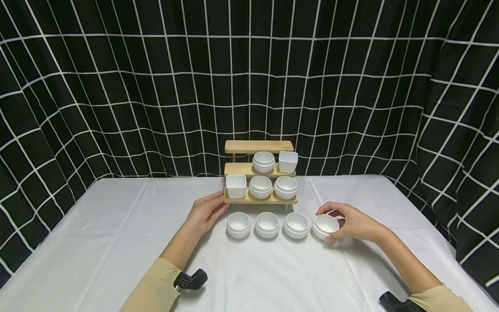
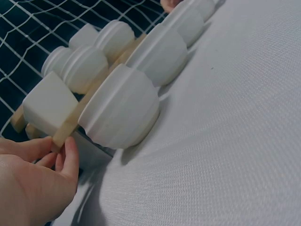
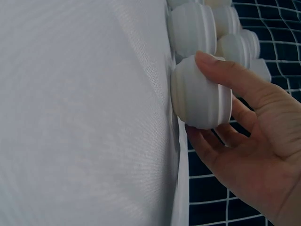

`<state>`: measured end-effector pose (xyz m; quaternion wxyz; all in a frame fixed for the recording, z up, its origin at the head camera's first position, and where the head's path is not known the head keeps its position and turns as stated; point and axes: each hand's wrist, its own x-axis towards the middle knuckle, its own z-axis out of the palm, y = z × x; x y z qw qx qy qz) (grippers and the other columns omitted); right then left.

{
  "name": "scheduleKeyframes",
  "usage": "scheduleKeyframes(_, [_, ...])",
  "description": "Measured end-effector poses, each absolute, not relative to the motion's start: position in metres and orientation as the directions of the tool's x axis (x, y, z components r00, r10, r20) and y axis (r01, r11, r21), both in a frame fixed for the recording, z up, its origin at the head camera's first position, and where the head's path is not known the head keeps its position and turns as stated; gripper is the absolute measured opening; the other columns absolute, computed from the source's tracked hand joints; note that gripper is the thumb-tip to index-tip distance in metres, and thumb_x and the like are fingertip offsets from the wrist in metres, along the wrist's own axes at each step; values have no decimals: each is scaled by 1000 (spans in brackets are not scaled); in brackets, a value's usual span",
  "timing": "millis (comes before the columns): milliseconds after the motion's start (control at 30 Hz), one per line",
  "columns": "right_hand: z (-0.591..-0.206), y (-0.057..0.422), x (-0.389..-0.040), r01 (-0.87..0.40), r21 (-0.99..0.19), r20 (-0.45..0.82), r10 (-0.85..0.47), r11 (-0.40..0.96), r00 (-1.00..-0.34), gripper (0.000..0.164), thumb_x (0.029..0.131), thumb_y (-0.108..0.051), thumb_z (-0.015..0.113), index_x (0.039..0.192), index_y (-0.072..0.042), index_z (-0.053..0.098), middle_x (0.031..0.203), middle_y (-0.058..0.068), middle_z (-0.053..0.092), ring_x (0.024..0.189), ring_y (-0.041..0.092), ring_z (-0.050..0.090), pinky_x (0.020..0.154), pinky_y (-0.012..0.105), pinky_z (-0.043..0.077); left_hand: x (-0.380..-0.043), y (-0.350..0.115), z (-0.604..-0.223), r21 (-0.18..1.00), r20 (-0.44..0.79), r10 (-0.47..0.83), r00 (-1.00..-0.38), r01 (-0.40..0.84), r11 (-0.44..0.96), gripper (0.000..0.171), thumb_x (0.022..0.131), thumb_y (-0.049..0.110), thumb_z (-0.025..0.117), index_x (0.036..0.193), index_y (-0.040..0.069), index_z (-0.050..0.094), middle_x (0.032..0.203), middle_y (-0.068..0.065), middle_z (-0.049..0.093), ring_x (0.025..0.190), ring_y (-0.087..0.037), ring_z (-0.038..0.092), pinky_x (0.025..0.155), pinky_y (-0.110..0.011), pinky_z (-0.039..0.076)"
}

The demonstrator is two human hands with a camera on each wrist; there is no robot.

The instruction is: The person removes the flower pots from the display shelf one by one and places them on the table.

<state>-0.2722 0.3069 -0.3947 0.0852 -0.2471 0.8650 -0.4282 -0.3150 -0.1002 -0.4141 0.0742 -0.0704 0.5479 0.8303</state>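
A three-tier wooden stand (image 1: pixel 259 146) holds small white cups. My left hand (image 1: pixel 205 213) pinches the left end of its lowest board (image 2: pixel 70 127) between thumb and fingers, beside a square white cup (image 1: pixel 236 187). In front of the stand, round white bowls sit in a row on the cloth. At the right end of that row, my right hand (image 1: pixel 352 223) grips a round white bowl (image 3: pixel 197 94), thumb on one side and fingers on the other. Its nearest neighbour is another round bowl (image 1: pixel 296 226).
Two round bowls (image 1: pixel 260 187) share the lowest board with the square cup. The middle board (image 1: pixel 238 169) carries a round bowl (image 1: pixel 263 162) and a square cup (image 1: pixel 288 162). White cloth (image 1: pixel 117 242) covers the table; a black grid curtain (image 1: pixel 187 86) hangs behind and at both sides.
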Motion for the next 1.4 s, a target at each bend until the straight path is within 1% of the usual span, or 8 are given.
scheduleKeyframes(267, [-395, 309, -272, -353, -792, 62, -510, 498, -858, 63, 72, -7, 95, 126, 2, 64, 127, 14, 62, 111, 13, 61, 88, 21, 59, -315, -100, -414, 897, -204, 38, -978, -202, -392, 42, 107, -5, 54, 148, -13, 50, 151, -31, 52, 127, -29, 62, 102, -24, 60])
scheduleKeyframes(567, [-396, 309, -272, -352, -803, 62, -519, 482, -853, 62, 75, -7, 93, 128, 3, 63, 129, 14, 62, 110, 14, 62, 88, 21, 59, -314, -100, -414, 895, -216, 36, -976, -212, -391, 42, 107, -5, 54, 148, -12, 51, 150, -30, 53, 121, -25, 63, 101, -24, 61])
scheduleKeyframes(800, [-396, 311, -273, -326, -814, 40, -513, 481, -857, 60, 78, -7, 91, 129, 3, 63, 128, 10, 62, 109, 10, 63, 87, 21, 59, -314, -100, -413, 896, -210, 42, -977, -209, -392, 42, 107, -5, 53, 149, -13, 49, 152, -31, 52, 128, -29, 61, 102, -24, 60])
scheduleKeyframes(933, [-394, 311, -274, -305, -820, 18, -510, 485, -860, 59, 80, -8, 90, 130, 4, 62, 131, 14, 62, 107, 7, 64, 85, 21, 60, -315, -101, -414, 895, -209, 43, -977, -209, -395, 43, 107, -5, 53, 149, -13, 48, 152, -32, 51, 127, -28, 62, 104, -24, 59])
scheduleKeyframes(1033, [-393, 311, -273, -304, -818, 13, -512, 489, -859, 59, 81, -9, 90, 131, 5, 62, 132, 17, 62, 107, 7, 65, 85, 21, 60, -315, -101, -414, 893, -209, 44, -977, -209, -399, 44, 107, -5, 53, 150, -13, 48, 152, -32, 51, 121, -25, 64, 105, -25, 59])
scheduleKeyframes(1167, [-391, 311, -273, -312, -816, 23, -512, 486, -859, 59, 83, -9, 89, 132, 6, 61, 135, 21, 62, 109, 10, 65, 87, 22, 61, -315, -101, -414, 892, -209, 43, -977, -209, -400, 44, 107, -5, 54, 150, -13, 47, 151, -32, 51, 114, -21, 66, 105, -24, 58])
scheduleKeyframes(1300, [-391, 311, -273, -322, -809, 30, -513, 491, -858, 59, 84, -10, 88, 133, 6, 61, 139, 26, 60, 113, 17, 65, 90, 22, 61, -315, -100, -414, 893, -208, 44, -977, -208, -400, 44, 107, -5, 53, 150, -13, 47, 152, -32, 51, 113, -20, 67, 105, -24, 58])
scheduleKeyframes(1400, [-390, 313, -274, -330, -798, 34, -509, 504, -860, 57, 86, -11, 87, 134, 5, 61, 140, 26, 60, 117, 22, 64, 94, 21, 60, -315, -101, -414, 893, -206, 45, -977, -207, -401, 44, 107, -5, 53, 150, -13, 47, 152, -33, 50, 114, -21, 66, 105, -24, 59])
